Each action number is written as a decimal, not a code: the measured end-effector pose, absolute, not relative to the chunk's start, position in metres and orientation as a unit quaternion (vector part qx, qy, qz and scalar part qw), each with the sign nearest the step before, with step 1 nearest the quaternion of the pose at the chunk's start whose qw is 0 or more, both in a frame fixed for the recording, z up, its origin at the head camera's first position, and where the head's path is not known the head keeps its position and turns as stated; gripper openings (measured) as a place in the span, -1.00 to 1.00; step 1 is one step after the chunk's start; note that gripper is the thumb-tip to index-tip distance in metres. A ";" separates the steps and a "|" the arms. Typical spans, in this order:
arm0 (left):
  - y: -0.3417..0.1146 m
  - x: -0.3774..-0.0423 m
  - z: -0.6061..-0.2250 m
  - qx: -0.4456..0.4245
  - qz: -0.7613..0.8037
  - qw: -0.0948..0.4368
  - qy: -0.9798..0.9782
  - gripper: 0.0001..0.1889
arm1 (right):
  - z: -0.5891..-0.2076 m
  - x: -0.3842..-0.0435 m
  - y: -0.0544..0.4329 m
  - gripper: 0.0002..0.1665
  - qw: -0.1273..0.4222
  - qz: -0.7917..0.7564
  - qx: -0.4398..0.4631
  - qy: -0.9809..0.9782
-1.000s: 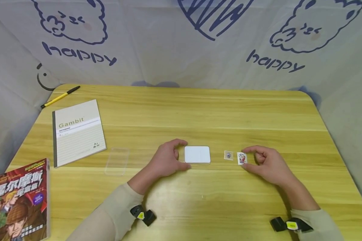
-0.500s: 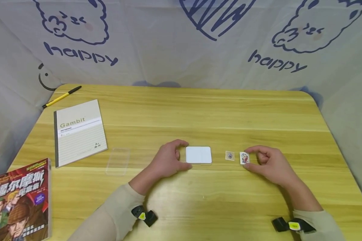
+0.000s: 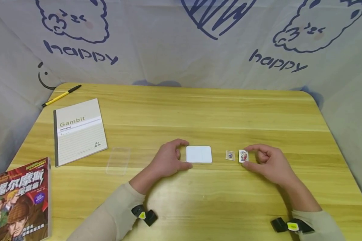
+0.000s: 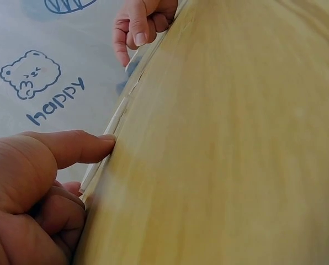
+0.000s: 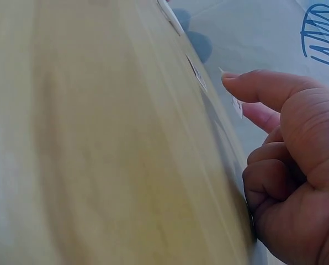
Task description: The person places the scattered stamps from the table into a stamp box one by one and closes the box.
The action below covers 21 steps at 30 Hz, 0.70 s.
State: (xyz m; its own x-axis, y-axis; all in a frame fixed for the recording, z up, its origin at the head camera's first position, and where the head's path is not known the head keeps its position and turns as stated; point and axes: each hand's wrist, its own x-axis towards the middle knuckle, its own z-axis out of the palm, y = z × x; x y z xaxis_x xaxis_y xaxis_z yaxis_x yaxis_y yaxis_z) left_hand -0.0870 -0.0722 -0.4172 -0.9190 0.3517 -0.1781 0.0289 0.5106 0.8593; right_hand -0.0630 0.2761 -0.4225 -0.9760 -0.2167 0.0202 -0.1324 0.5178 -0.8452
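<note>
My left hand (image 3: 170, 159) grips a flat white rounded rectangle (image 3: 199, 154) by its left end, index finger along the far edge and thumb at the near edge. In the left wrist view it looks like a thin slab (image 4: 102, 160) lying on the table. Between thumb and index finger, my right hand (image 3: 268, 162) pinches a small white square with a colourful printed picture (image 3: 243, 156). Seen from the right wrist, this printed square (image 5: 237, 106) seems slightly above the tabletop. A second small beige square with a dark round mark (image 3: 230, 155) lies between the white rectangle and my right hand.
A clear plastic rectangle (image 3: 118, 161) lies left of my left hand. Beyond it are a Gambit notebook (image 3: 79, 132) and a yellow-and-black pen (image 3: 61, 96). A red illustrated book (image 3: 19, 201) occupies the near left corner. A printed cloth (image 3: 181, 57) hangs behind the table (image 3: 181, 117).
The printed square in my right hand has shifted slightly and changed its tilt. My left hand stays on the white rectangle. The whole head view has moved a little.
</note>
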 end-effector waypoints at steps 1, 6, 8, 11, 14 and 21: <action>-0.072 -0.087 -0.417 0.110 0.482 0.168 0.853 -0.29 | -0.422 -0.063 0.275 -0.58 0.042 -0.481 -0.103 0.870; -0.072 -0.087 -0.416 0.106 0.480 0.170 0.854 -0.28 | -0.421 -0.064 0.272 -0.56 0.032 -0.475 -0.105 0.873; -0.072 -0.087 -0.416 0.104 0.477 0.171 0.856 -0.28 | -0.421 -0.065 0.271 -0.55 0.028 -0.470 -0.105 0.876; -0.072 -0.088 -0.416 0.102 0.475 0.172 0.857 -0.28 | -0.421 -0.065 0.267 -0.53 0.024 -0.475 -0.106 0.873; -0.072 -0.088 -0.416 0.100 0.472 0.173 0.858 -0.28 | -0.420 -0.065 0.263 -0.52 0.020 -0.487 -0.107 0.867; -0.073 -0.088 -0.418 0.104 0.473 0.168 0.858 -0.28 | -0.417 -0.068 0.252 -0.53 0.007 -0.501 -0.117 0.857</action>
State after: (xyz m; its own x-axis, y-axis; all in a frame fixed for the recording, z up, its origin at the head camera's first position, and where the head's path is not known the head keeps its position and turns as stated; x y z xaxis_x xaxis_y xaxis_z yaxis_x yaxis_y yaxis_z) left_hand -0.0881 -0.0725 -0.4182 -0.9219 0.3373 -0.1906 0.0190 0.5306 0.8474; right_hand -0.0676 0.2523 -0.4168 -0.9723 -0.2083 0.1057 -0.1944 0.4704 -0.8608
